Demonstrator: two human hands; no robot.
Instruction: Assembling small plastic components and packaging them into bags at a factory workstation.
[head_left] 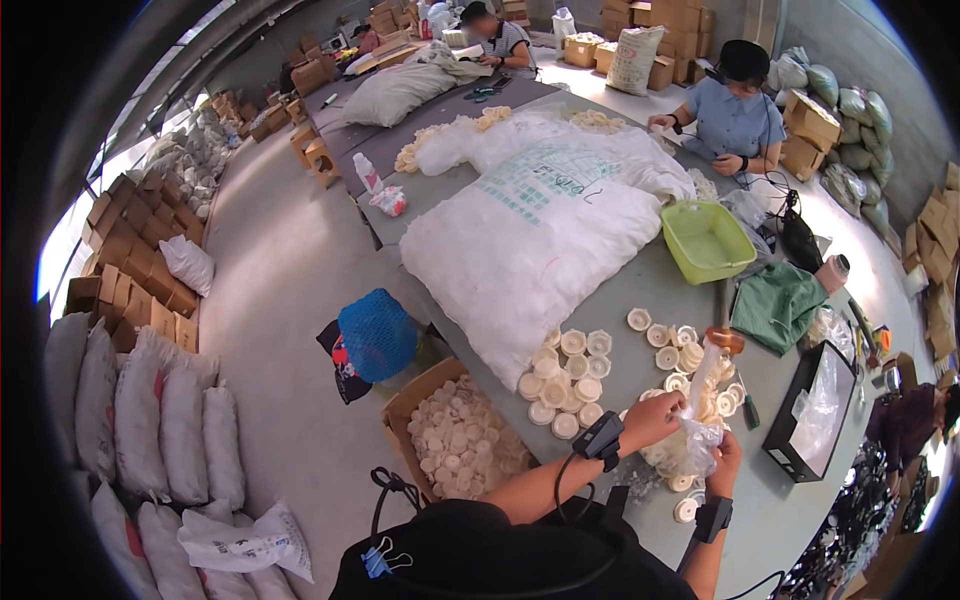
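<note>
My left hand (655, 418) and my right hand (724, 468) both have their fingers closed on a clear plastic bag (702, 440). The bag is crumpled between them, over the near part of the table. Whether anything is inside it, I cannot tell. Round off-white plastic caps (567, 378) lie in a loose cluster left of my hands. More of these caps (678, 347) are scattered just beyond and partly under the bag. Close to the bag's far end is a brown, rounded tool head (725, 340). A screwdriver (750, 412) with a green handle lies right of the bag.
A big white sack (540, 235) covers the table's middle. Beyond my hands stand a green basin (708, 242) and a green cloth (780, 305). At right is a black box (775, 440) with plastic bags. A cardboard box (408, 390) of caps stands left. Two people work across the tables.
</note>
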